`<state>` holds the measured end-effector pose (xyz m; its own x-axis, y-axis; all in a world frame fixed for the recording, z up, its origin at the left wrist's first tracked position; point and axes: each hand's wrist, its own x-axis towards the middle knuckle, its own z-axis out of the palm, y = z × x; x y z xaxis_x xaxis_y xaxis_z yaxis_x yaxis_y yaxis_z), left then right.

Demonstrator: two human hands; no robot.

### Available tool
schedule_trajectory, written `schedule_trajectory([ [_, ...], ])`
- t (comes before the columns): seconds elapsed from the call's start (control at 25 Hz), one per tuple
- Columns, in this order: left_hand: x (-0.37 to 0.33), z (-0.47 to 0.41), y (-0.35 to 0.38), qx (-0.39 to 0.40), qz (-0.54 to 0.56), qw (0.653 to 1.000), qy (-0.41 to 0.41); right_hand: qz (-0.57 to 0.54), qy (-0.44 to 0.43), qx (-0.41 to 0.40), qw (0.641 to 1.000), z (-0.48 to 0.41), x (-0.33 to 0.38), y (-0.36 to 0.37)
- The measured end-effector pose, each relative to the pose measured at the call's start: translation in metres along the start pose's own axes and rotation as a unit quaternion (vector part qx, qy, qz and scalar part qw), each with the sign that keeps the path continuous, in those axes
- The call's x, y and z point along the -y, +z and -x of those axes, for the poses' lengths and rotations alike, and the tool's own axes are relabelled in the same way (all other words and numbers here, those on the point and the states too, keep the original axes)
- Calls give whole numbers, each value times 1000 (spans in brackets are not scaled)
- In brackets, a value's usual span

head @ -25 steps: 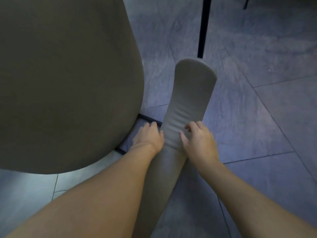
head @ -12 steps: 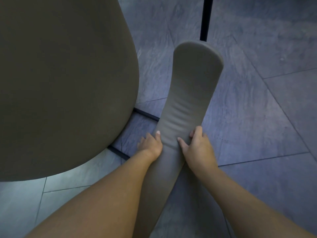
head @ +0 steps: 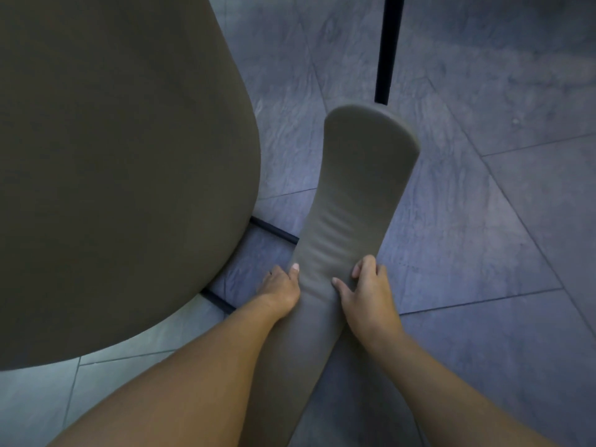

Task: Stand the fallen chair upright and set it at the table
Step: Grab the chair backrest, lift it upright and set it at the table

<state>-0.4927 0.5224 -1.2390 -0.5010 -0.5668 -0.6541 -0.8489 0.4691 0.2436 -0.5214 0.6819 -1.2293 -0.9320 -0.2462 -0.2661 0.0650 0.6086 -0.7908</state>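
- Grey-brown padded chair [head: 122, 175] fills the left side, its curved arm panel [head: 354, 221] rising over grey stone floor tiles [head: 483, 237].
- Left hand [head: 280, 287] and right hand [head: 367, 293] clamp that panel from either side.
- Black table leg [head: 387, 46] stands just beyond.

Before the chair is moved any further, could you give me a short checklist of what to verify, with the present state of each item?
1. Left hand on the chair's padded edge: ok, thumb on top, fingers down the left side.
2. Right hand on the same edge: ok, thumb and fingers closed over the right side.
3. Both hands level with each other: ok, roughly opposite.
4. Clearance from the black table leg ahead: ok, a gap shows.
5. Clearance from the large upholstered form on the left: ok, tiled floor shows between them.
6. All chair legs on the floor: cannot tell, only part of a black bar shows.
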Motion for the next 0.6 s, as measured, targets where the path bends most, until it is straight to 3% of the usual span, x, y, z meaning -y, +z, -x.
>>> schedule_trajectory([
  [0.28, -46, 66, -33, 36, 57, 998, 15, 20, -27, -33, 999, 19, 47, -76],
  [0.6, -86, 193, -147, 31, 92, 995, 24, 58, -99, -52, 992, 78, 191, -181],
])
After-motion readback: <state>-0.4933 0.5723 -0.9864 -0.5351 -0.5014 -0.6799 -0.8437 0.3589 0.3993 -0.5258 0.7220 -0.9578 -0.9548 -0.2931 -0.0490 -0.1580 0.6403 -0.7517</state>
